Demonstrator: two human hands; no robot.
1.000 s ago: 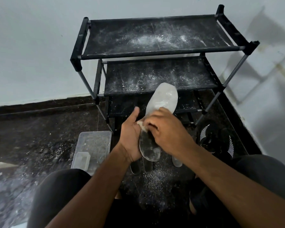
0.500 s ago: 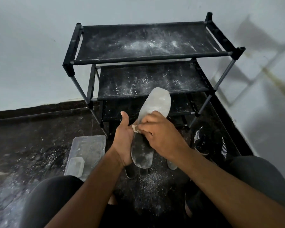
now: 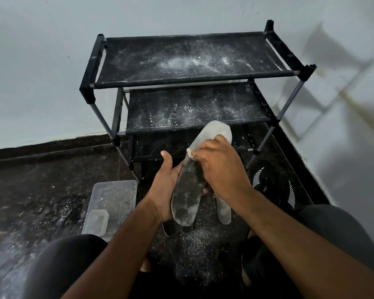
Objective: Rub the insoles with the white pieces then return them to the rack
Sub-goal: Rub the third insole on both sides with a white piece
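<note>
While the left hand (image 3: 166,190) cradles the held insole (image 3: 187,197) from beneath, thumb raised along its left edge and fingers curled under it, the right hand (image 3: 221,169) pinches a small white piece (image 3: 190,152) between its fingertips and presses it against the insole near the middle, where the pale toe half meets the dark heel half. That insole tilts with its toe pointing up toward the rack (image 3: 194,80) and its heel down near the person's knees. Open floor (image 3: 41,180) dusted with white powder lies to the left; on the right the wall closes in just past the rack's legs, and a black shoe (image 3: 274,186) with white stripes fills the gap there. 1 insole is held; 3 more insole ends (image 3: 224,212) show on the floor below the hands, 1 pale and 2 dark. 2 clear plastic containers sit left of the hands, the large tray (image 3: 115,203) with a small box (image 3: 97,221) at its near corner. At least 3 shelves of the rack show, the upper 2 streaked with powder. Compared with 0.5 s ago, the right hand and white piece have moved farther up the insole toward the toe, while the left hand's hold has stayed the same.
</note>
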